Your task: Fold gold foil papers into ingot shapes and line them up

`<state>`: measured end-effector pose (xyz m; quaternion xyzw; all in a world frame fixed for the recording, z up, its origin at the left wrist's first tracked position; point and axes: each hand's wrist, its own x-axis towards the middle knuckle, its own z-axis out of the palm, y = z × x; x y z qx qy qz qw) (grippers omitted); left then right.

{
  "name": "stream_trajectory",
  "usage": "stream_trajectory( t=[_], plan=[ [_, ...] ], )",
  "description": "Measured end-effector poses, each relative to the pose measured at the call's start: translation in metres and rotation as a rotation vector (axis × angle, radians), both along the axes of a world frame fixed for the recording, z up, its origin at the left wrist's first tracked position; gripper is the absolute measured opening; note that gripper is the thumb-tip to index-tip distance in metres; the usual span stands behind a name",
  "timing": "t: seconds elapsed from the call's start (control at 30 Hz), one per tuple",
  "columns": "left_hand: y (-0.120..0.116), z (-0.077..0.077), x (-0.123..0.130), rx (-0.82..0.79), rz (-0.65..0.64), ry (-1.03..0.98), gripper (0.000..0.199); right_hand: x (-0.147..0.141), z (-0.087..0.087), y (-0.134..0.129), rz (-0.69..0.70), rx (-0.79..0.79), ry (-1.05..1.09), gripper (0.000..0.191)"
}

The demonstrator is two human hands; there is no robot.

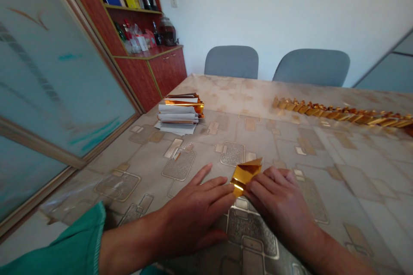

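A partly folded sheet of shiny gold foil paper (245, 173) is between my hands, just above or on the patterned tablecloth. My right hand (280, 194) has its fingers curled and closed on the paper's right side. Fingers stretched and spread, my left hand (203, 206) lies to the left, its fingertips touching the paper's lower left edge. One flap of the gold paper stands up at the far side. My right thumb is mostly hidden.
A stack of folded gold and white paper (179, 114) sits at the back left of the table (206, 137). A long row of folded gold pieces (342, 114) lies at the back right. Two grey chairs (231, 62) stand behind, with a red-brown cabinet (167, 68) at left.
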<state>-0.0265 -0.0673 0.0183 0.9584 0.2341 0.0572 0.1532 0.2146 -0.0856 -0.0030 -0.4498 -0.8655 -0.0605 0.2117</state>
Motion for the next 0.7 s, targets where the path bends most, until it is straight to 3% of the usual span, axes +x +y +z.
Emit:
stream_trajectory(
  t=[0.3, 0.7],
  plan=[
    [0.001, -0.002, 0.015, 0.051, 0.022, 0.065, 0.071, 0.014, -0.001, -0.028, 0.039, -0.021, -0.016, 0.044],
    [0.000, -0.007, 0.010, 0.068, 0.030, 0.059, 0.068, 0.020, -0.004, -0.028, -0.065, -0.001, 0.024, 0.035]
  ],
)
